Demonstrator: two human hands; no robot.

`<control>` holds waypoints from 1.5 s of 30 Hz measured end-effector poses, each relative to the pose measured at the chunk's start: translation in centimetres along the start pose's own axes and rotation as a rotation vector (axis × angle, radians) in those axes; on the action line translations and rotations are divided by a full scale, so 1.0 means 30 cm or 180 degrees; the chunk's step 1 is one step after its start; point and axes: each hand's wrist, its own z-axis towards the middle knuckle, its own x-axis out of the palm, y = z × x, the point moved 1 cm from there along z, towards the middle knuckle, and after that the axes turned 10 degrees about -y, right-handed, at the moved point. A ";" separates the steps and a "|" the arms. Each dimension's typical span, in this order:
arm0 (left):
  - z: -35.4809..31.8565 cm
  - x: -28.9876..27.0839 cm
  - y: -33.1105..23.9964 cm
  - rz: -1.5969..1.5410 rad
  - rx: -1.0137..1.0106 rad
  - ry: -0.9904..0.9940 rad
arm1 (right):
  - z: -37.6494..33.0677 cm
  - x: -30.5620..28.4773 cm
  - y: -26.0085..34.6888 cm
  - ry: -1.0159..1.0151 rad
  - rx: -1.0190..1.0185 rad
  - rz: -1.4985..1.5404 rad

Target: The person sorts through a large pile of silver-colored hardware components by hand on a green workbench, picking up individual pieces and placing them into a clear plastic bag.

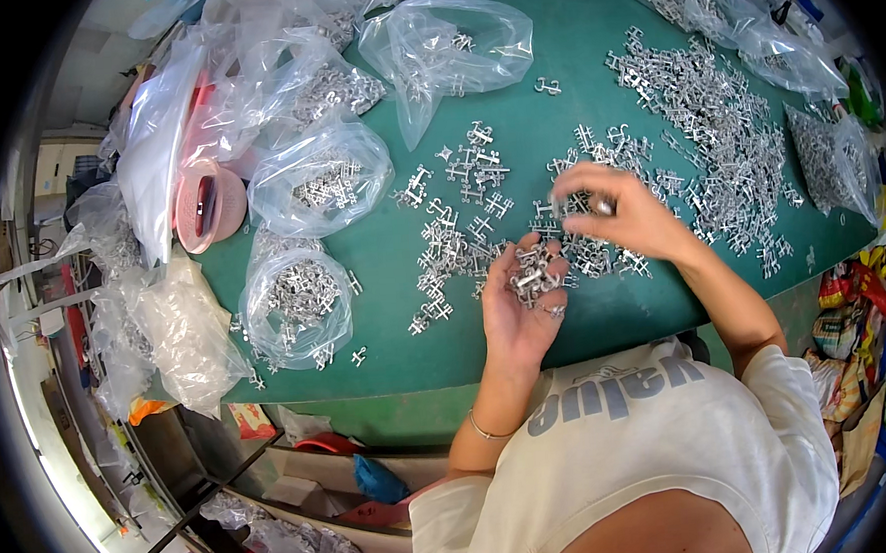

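Note:
My left hand (521, 307) is palm up near the table's front edge, its fingers curled round a small heap of silver metal pieces (534, 275). Just above and to the right, my right hand (622, 207) hovers with bent fingers. Something shiny shows between those fingers, too small to make out. Under and around both hands lie loose silver metal pieces (446, 246), small bars with hooked or knobbed ends. A much larger pile of them (727, 151) spreads over the right side of the green table (408, 373).
Clear plastic bags of metal pieces stand open at the left, one near the front (335, 327) and another behind it (372, 170). A pink basket (234, 202) sits beside them. More filled bags (830, 161) line the right edge. Below the table is an open drawer-like compartment (402, 454).

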 end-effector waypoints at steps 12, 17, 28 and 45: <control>0.024 0.021 0.027 0.0143 0.0194 0.0153 | 0.062 0.011 -0.059 -0.0318 -0.0384 -0.2007; 0.011 0.055 0.033 0.0470 0.0417 0.0207 | 0.010 -0.022 0.073 0.0256 0.0200 0.0370; -0.031 -0.066 0.046 0.0566 0.0605 0.0312 | -0.206 -0.005 -0.009 -0.0353 0.2114 0.3900; 0.210 0.243 0.500 0.2571 -0.0148 -0.0530 | -0.648 -0.325 -0.176 -0.3290 0.1381 0.2181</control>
